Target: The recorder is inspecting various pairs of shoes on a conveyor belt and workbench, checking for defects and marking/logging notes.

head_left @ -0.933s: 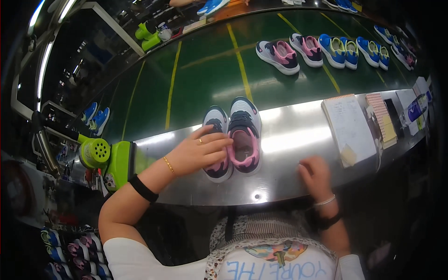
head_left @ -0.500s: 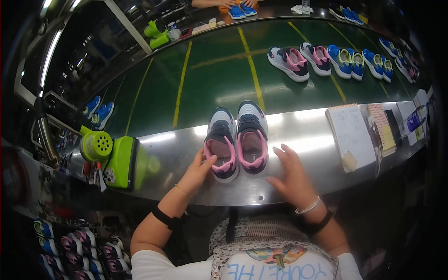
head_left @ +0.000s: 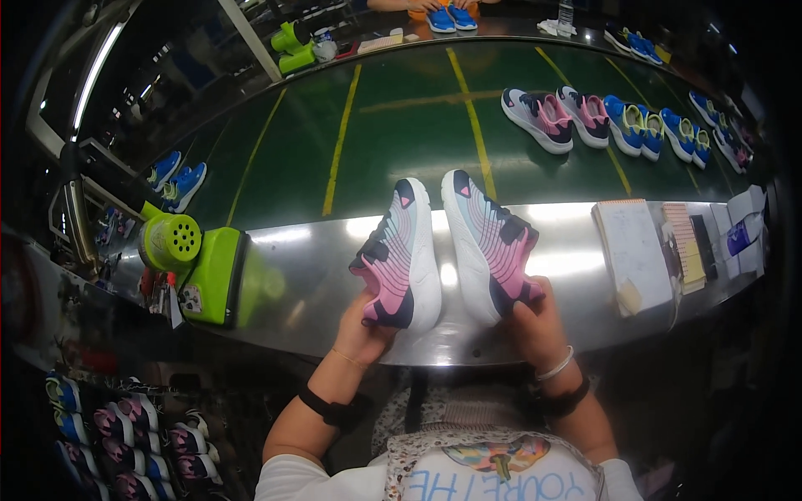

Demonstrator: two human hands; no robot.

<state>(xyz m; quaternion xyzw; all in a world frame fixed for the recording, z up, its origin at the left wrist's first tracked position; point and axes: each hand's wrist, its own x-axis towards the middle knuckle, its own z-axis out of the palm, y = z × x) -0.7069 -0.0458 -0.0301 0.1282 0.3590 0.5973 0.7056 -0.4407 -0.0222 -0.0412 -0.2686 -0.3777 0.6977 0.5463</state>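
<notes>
A sneaker is held up in each hand above the metal ledge, both in pink, navy and pale blue with white soles. My left hand (head_left: 368, 330) grips the left sneaker (head_left: 401, 259) at its heel. At the heel of the right sneaker (head_left: 489, 250), my right hand (head_left: 536, 326) is closed around it. The pair is tilted outward, so the white soles face each other with a gap between them and the toes point away from me. Most of my fingers are hidden behind the shoes.
A steel ledge (head_left: 292, 275) borders a green conveyor belt (head_left: 401, 125) carrying pink-and-grey sneakers (head_left: 539, 121) and blue sneakers (head_left: 635, 125). On the ledge's left stands a lime-green device (head_left: 213, 275); a notepad (head_left: 631, 250) lies right. Across the belt, another person's hands (head_left: 447, 12) touch blue shoes (head_left: 452, 20).
My right hand has taken hold of the right sneaker and my left hand of the left one. Both shoes have been lifted off the ledge and turned onto their sides.
</notes>
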